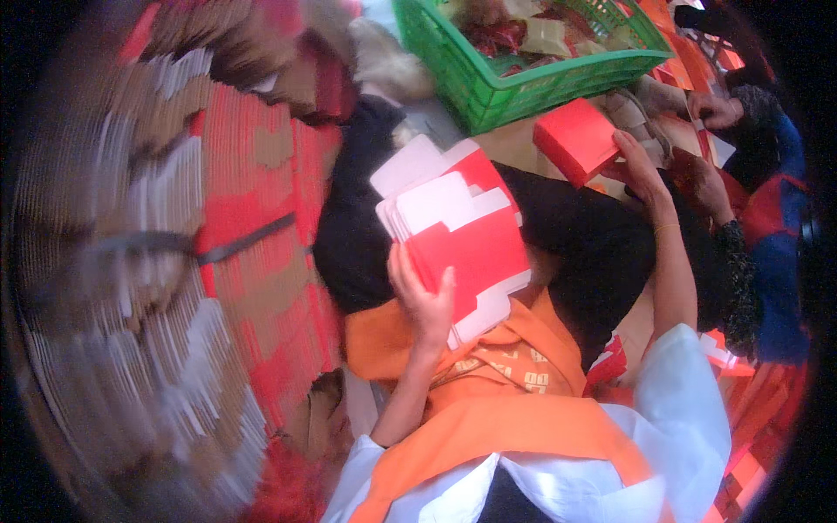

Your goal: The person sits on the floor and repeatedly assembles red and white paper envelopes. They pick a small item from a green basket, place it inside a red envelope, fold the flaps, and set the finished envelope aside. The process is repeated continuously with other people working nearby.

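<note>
My left hand (422,295) is closed on a small stack of flat, die-cut box blanks (471,253), red with white flaps, held above my lap. The thumb lies on the top blank, and the fingers go under the stack. Out to the right, my right hand (638,166) grips a folded red box (575,141) by its near right side. That box is near the front corner of a green plastic crate (523,91), and I cannot tell whether the two touch. An orange apron (523,436) covers my front.
Tall bundles of flat cardboard blanks (253,261), red, brown and white, stand along the left, one with a dark strap (248,240). The crate contains jumbled items, too blurred to name. At the right, a co-worker's hands (711,187) are close by. Red boxes (741,479) lie at lower right.
</note>
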The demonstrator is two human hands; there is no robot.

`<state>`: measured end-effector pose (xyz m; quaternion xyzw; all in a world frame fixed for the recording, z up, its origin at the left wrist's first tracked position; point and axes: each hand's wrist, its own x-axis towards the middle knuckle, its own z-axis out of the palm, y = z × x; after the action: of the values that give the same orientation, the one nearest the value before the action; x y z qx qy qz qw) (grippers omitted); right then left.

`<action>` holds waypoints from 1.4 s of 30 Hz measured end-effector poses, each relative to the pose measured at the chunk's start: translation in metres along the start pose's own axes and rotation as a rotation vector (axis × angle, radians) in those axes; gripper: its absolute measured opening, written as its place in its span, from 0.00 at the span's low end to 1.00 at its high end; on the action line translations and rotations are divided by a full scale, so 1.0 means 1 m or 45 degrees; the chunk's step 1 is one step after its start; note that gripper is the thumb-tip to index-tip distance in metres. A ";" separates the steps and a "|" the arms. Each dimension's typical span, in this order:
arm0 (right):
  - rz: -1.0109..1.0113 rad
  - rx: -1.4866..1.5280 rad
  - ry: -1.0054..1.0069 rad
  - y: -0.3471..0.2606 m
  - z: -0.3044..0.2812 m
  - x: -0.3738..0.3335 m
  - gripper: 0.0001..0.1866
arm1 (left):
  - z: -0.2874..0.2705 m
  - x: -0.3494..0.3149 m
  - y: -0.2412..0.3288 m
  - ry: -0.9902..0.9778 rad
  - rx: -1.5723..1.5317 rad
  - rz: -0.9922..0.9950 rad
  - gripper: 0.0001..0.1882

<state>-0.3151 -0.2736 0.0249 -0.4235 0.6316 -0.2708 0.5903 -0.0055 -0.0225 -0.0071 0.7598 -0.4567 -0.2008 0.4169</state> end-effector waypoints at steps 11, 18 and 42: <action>-0.644 -0.599 0.016 -0.014 0.038 -0.022 0.20 | 0.017 0.004 -0.018 0.044 0.003 -0.090 0.39; -0.176 -0.128 -0.555 0.072 0.151 -0.148 0.15 | 0.017 0.000 -0.017 0.086 -0.097 -0.034 0.23; 0.677 1.488 -0.365 0.097 0.198 -0.168 0.17 | -0.016 -0.011 0.005 -0.053 -0.626 -0.481 0.07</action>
<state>-0.1528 -0.0509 -0.0011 0.1055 0.3788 -0.3551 0.8481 -0.0029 -0.0066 0.0055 0.7033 -0.2533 -0.3947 0.5342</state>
